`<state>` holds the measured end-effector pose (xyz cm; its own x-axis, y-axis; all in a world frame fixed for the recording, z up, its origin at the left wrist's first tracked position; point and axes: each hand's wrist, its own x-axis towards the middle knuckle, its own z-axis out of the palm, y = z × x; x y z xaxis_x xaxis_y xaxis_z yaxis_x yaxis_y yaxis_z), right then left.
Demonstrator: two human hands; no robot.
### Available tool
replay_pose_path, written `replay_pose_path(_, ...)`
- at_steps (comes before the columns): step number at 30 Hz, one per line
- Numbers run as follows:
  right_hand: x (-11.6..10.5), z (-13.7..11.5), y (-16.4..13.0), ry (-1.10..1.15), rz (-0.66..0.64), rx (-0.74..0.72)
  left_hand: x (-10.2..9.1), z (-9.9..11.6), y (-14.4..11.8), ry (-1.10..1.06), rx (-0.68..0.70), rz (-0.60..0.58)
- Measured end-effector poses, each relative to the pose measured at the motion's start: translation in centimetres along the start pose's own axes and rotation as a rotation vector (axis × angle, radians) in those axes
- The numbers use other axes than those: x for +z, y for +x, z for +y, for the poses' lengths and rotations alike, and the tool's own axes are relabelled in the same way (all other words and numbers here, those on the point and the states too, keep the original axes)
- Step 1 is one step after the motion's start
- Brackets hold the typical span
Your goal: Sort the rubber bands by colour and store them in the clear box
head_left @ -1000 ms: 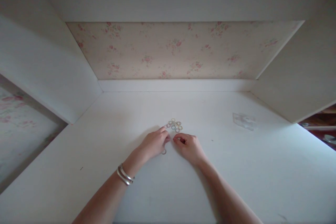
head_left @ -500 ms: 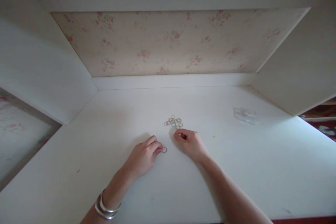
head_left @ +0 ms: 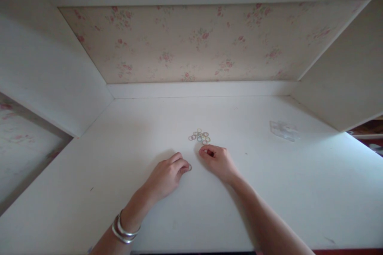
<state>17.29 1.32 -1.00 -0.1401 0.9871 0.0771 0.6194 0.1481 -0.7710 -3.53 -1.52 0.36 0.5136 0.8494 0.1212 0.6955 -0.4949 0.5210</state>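
A small heap of several thin coloured rings [head_left: 199, 136] lies on the white desk top [head_left: 209, 207]. My left hand [head_left: 168, 175] rests on the desk below and left of the heap, its fingertips pinched on one small ring [head_left: 189, 167] lying on the surface. My right hand [head_left: 218, 162] sits just below the heap with curled fingers, thumb and forefinger closed on something small and dark that I cannot make out. Silver bangles [head_left: 123, 230] circle my left wrist.
A small clear plastic bag [head_left: 283, 130] lies at the right back of the desk. White side panels [head_left: 50, 79] and a floral back wall [head_left: 191, 44] enclose the desk on three sides. The front edge runs along the bottom of the view.
My left hand has drawn back from the heap toward me, taking a single ring with it. My right hand has stayed just below the heap.
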Motion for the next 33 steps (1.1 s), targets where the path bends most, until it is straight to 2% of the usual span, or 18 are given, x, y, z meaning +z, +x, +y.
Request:
replay_pose_path(18, 0.0, 0.2, 0.1, -0.056, -0.009, -0.014, 0.5, 0.2, 0.0, 0.026, 0.003, -0.004)
replay_pose_path(24, -0.1, 0.0, -0.1, -0.064, -0.003, -0.026, -0.3, 0.7, 0.0, -0.085, -0.025, -0.002)
replay_pose_path(26, -0.2, 0.0, -0.2, -0.054, -0.026, -0.035, -0.7, 0.6, -0.1, -0.112, -0.058, 0.009)
replay_pose_path(29, -0.6, -0.2, -0.6, -0.051, -0.127, -0.097, -0.9, 0.1, -0.2, -0.088, -0.105, 0.011)
replay_pose_path(33, -0.8, -0.6, -1.0, -0.176, -0.196, -0.223, -0.7, -0.3, -0.3, -0.021, -0.097, -0.022)
